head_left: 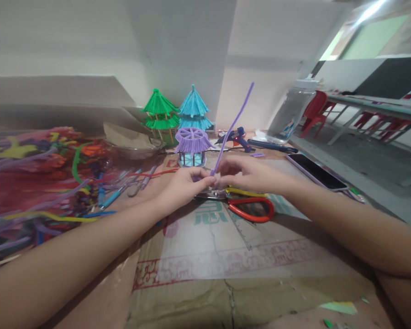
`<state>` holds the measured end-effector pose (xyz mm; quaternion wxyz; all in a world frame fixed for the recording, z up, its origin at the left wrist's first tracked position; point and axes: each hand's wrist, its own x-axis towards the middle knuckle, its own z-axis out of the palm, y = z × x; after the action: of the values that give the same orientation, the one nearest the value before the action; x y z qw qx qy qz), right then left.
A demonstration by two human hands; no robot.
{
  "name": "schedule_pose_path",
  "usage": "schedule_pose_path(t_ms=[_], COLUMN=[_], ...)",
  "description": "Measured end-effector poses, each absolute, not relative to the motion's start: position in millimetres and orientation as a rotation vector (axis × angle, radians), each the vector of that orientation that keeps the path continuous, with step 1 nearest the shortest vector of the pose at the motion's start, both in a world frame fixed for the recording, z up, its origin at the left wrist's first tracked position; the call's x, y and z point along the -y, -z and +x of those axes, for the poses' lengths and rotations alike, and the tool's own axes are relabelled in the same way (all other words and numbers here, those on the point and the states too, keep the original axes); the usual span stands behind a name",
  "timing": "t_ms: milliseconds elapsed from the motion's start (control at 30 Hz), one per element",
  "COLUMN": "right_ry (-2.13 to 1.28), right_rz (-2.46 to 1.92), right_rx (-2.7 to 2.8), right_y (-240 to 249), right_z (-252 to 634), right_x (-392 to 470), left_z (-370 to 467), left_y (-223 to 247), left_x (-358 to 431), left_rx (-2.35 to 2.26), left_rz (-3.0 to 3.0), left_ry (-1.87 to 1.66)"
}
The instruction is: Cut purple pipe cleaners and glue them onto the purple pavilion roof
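A purple pipe cleaner (233,124) rises at a slant, its lower end pinched between the thumb and finger of my left hand (188,183). Close against that end, my right hand (248,173) has its fingers curled in; whatever its fingertips hold is hidden. Under both hands lies a pair of pliers or cutters with red (267,210) and yellow handles, partly covered. Just beyond my fingers stands a small pavilion model (192,142) with a purple pipe-cleaner roof and a pale blue base.
Green (160,109) and blue (193,107) roofed models stand by the wall. A glue gun (239,137), a phone (317,171) and a clear jug (291,112) are at the right. Blurred pipe cleaners (30,169) heap up at the left. A ruler (241,230) lies on the cardboard (205,301).
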<state>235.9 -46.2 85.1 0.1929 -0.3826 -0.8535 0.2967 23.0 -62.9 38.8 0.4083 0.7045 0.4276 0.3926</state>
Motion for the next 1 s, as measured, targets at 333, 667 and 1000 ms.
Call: schedule_pose_path(t_ms=[333, 667, 1000], right_ry=[-0.282, -0.062, -0.179], right_rz=[-1.248, -1.175, -1.311], right_rx=[3.057, 3.047, 2.625], right_y=[-111, -90, -86], right_z=[252, 257, 275], right_x=[69, 77, 75], left_z=[16, 4, 1], left_y=[-67, -80, -104], left_x=[70, 70, 83], left_rx=[-1.08, -1.035, -0.985], left_rz=[1.83, 1.834, 1.724], left_ry=[-1.044, -1.033, -1.113])
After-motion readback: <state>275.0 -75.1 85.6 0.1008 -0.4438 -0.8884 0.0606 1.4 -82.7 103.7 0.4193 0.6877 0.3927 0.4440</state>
